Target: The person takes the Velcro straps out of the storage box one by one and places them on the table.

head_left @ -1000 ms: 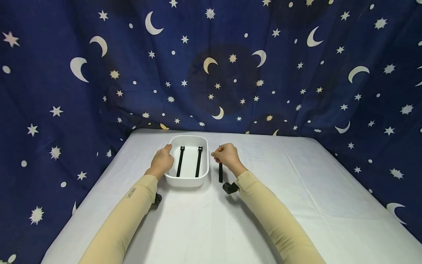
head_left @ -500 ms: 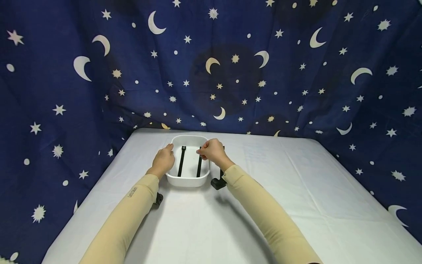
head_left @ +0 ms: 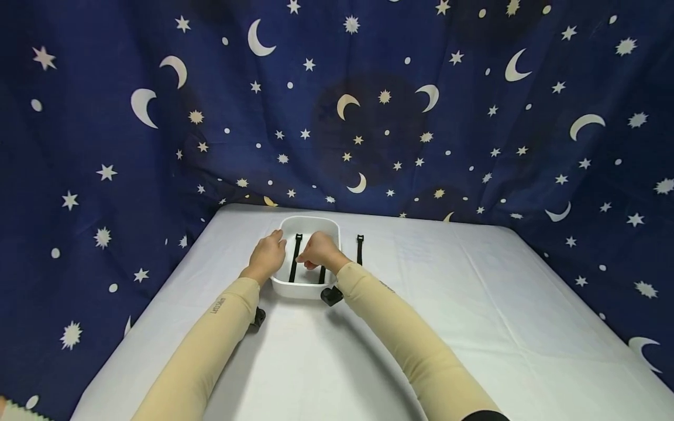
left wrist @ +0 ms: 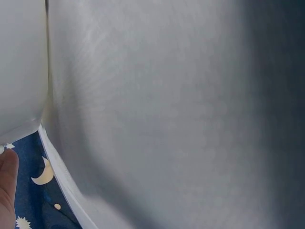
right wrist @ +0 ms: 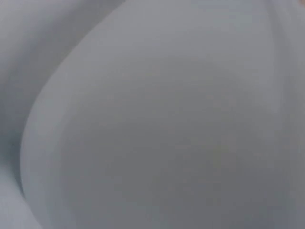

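Note:
A white plastic tub (head_left: 299, 290) stands on the table. My left hand (head_left: 265, 257) grips its left wall at the rim; the left wrist view shows the tub's outer wall (left wrist: 21, 67) and a fingertip by it. Inside lie two black cable straps with a loop at the far end, a left strap (head_left: 294, 269) and a right strap (head_left: 322, 276). Reaching into the tub, my right hand (head_left: 318, 250) has curled fingers, their tips beside the left strap; whether they pinch anything is hidden. It covers much of the right strap. The right wrist view shows only a blurred white surface.
Another black strap (head_left: 360, 248) lies on the table right of the tub, its near end hidden by the right sleeve (head_left: 389, 310). A white cloth covers the table (head_left: 489, 304). A blue curtain (head_left: 368, 146) with moons and stars hangs behind.
My right hand has moved left from the strap outside the tub, over the right wall, to the left strap inside. My left hand stays on the tub's rim. The view has shifted slightly.

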The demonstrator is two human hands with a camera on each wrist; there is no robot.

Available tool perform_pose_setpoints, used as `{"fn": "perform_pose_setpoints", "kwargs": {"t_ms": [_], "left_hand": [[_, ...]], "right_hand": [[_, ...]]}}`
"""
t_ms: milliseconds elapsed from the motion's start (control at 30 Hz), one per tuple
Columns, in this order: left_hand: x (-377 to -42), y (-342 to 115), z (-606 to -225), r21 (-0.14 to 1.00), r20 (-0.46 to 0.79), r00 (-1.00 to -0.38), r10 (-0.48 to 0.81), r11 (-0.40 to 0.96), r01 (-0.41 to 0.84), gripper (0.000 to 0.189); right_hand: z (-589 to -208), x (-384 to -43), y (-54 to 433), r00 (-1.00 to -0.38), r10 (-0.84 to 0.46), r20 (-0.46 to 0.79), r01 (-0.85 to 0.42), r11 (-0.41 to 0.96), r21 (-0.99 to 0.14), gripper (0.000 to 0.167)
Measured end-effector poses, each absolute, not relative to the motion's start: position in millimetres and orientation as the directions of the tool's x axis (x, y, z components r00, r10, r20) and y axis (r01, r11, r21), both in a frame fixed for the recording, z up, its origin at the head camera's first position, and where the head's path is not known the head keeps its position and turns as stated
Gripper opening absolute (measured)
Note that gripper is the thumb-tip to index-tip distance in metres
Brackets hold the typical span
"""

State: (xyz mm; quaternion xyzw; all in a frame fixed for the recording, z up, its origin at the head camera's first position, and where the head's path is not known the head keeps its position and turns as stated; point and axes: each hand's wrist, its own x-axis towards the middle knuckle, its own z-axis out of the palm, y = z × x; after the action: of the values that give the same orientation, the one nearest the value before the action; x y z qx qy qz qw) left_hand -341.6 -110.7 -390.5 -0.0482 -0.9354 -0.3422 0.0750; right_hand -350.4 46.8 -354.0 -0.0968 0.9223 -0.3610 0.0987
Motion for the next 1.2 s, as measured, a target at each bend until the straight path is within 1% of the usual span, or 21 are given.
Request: {"fn": "perform_pose_setpoints", "kwargs": {"t_ms": [167, 300, 533, 967, 1133, 1200], "left_hand": [[-342.9, -110.6, -390.6, 0.625, 0.17, -0.985, 0.032, 0.769, 0.133, 0.048], [-345.4, -111.1, -392.1, 0.618, 0.176, -0.984, 0.028, 0.775, 0.133, 0.048], [-348.8, -111.4, -393.4, 0.628, 0.182, -0.983, 0.029, 0.766, 0.138, 0.048], [-348.7, -109.2, -391.6, 0.629, 0.151, -0.988, 0.03, 0.768, 0.119, 0.049], [-346.8, -110.8, -393.1, 0.623, 0.148, -0.988, 0.033, 0.773, 0.119, 0.049], [-346.7, -111.2, -393.3, 0.625, 0.149, -0.988, 0.032, 0.771, 0.12, 0.049]], "right_hand": [[-363.4, -352.0, 36.7, -0.966, -0.223, -0.131, -0.112, 0.818, -0.564, 0.019], [-369.3, -353.3, 30.2, -0.965, -0.216, -0.146, -0.115, 0.855, -0.506, 0.02], [-377.4, -356.7, 21.8, -0.965, -0.207, -0.159, -0.101, 0.857, -0.505, 0.024], [-382.3, -358.6, 15.4, -0.972, -0.161, -0.169, -0.062, 0.875, -0.479, 0.03], [-385.0, -357.7, 14.3, -0.973, -0.163, -0.165, -0.072, 0.889, -0.453, 0.023], [-386.2, -358.0, 13.8, -0.972, -0.16, -0.172, -0.064, 0.885, -0.461, 0.02]]}}
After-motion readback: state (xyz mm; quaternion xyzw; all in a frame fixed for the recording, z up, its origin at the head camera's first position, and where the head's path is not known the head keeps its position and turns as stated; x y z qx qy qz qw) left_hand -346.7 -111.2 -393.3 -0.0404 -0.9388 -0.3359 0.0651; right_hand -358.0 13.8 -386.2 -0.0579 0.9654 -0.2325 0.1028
